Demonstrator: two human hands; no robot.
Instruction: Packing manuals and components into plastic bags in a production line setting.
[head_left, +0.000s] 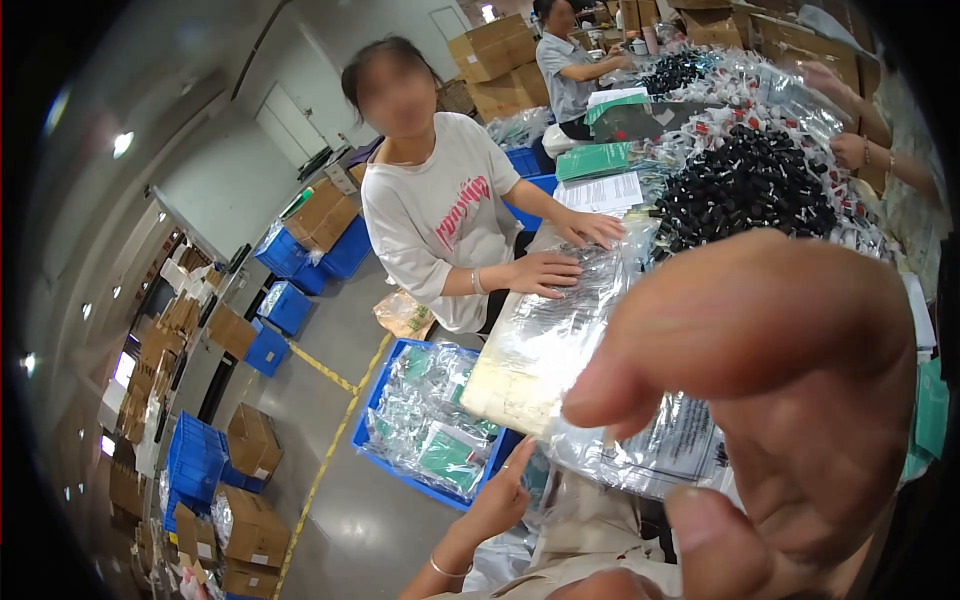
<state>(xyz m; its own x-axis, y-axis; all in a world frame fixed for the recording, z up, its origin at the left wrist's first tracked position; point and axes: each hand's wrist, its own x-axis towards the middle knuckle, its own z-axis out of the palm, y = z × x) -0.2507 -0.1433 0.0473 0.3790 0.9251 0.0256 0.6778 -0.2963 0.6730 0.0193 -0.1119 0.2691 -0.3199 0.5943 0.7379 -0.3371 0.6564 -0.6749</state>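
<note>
Close to the camera, my right hand (790,370) fills the right of the view, slightly blurred. Its fingers bend toward the left, with the thumb apart below them, and nothing shows in the gap. My left hand (500,495), with a ring and a bracelet, is beside the table's near corner. Its index finger points up and the other fingers are bent; I see nothing held. Clear plastic bags (640,450) lie on the table near both hands, partly hidden by my right hand. Whether my left hand touches them, I cannot tell.
Across the corner, a person (440,220) rests both hands on clear bags. Black small parts (745,190) are heaped on the table beside green cards (592,161). A blue bin (365,440) of bagged green items stands on the floor. Other people work farther back.
</note>
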